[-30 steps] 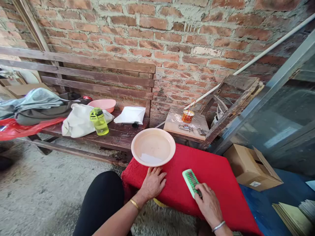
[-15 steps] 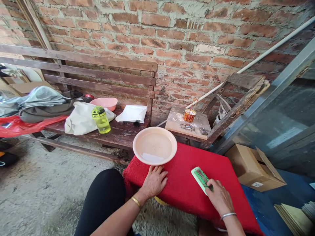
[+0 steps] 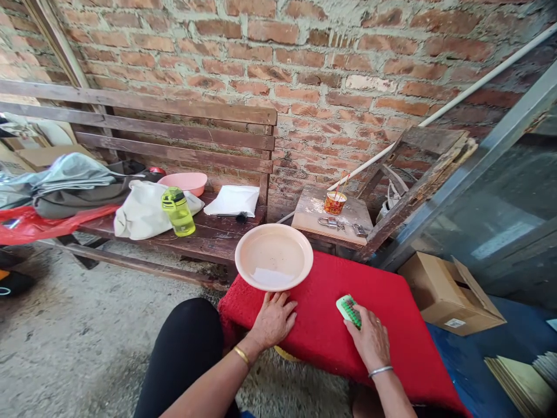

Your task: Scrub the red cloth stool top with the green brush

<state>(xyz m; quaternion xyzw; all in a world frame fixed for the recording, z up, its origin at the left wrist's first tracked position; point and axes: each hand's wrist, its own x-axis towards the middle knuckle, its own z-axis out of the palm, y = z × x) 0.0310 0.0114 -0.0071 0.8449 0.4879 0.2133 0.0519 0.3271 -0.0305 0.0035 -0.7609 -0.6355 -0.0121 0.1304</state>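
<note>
evidently the right hand (image 3: 371, 341) grips the green brush (image 3: 347, 308) over the red cloth (image 3: 324, 334), bristles (image 3: 351, 312) up from where i stand; a firm, steady hold suits it. the left hand (image 3: 272, 320), spread and empty by the basin (image 3: 274, 286), should keep the cloth still. against half a second ago, the right hand covers more brush.

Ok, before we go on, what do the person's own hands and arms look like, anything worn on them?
The left hand is ungloved, with a gold-coloured bangle at the wrist. The right hand is ungloved too, with a silver-coloured bangle and what looks like a small ring. No sleeves show.
</note>
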